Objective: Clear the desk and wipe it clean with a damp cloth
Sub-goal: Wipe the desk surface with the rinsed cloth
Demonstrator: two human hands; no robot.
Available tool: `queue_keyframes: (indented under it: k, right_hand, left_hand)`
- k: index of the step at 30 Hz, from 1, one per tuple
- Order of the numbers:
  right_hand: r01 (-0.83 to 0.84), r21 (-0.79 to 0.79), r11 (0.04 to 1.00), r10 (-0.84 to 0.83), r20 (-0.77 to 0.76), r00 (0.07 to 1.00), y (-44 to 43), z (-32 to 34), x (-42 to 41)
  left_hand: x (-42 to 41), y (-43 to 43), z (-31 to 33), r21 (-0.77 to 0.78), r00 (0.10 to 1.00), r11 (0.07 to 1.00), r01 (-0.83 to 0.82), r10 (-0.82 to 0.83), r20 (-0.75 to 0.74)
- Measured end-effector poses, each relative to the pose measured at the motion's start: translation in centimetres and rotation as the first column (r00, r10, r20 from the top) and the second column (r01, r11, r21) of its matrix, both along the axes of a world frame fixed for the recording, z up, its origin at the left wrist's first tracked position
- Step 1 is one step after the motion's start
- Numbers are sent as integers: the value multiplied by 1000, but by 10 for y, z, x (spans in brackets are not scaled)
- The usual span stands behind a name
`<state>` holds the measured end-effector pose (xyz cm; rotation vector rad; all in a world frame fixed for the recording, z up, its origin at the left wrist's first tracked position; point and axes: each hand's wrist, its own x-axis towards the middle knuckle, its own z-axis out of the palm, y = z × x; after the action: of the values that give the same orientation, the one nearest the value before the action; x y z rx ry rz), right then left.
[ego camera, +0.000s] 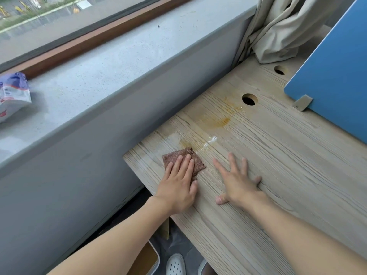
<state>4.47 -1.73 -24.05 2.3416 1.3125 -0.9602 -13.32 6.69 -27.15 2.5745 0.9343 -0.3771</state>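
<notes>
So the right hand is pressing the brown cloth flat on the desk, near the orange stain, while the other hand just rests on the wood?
Not quite: the head view shows the left hand pressing the brown cloth on the desk, near the orange stain. The right hand just rests on the wood.

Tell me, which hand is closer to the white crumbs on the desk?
The left hand, narrowly. Its fingertips, flat on the brown cloth, lie just below-left of the white crumbs. The right hand lies flat, lower right.

No legible text is found. Printing is seen on the packet (pixel 12 96) on the windowsill, but it is too blurred to be read.
</notes>
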Motion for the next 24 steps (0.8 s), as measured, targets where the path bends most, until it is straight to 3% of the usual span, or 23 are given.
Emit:
queue_keyframes:
  k: [14, 20, 24]
  right_hand:
    - [-67, 49, 997, 67, -5, 998, -4, -3, 13]
    - [120, 34, 992, -121, 4, 993, 1, -6, 27]
    - [121, 9, 993, -121, -11, 993, 3, -7, 25]
  left_hand:
    - [17, 8, 6, -16, 996, 999, 35, -36, -83]
    - [34, 20, 5, -39, 997, 999, -23, 20, -73]
    - [24, 7, 7, -15, 993, 997, 79, -80, -87]
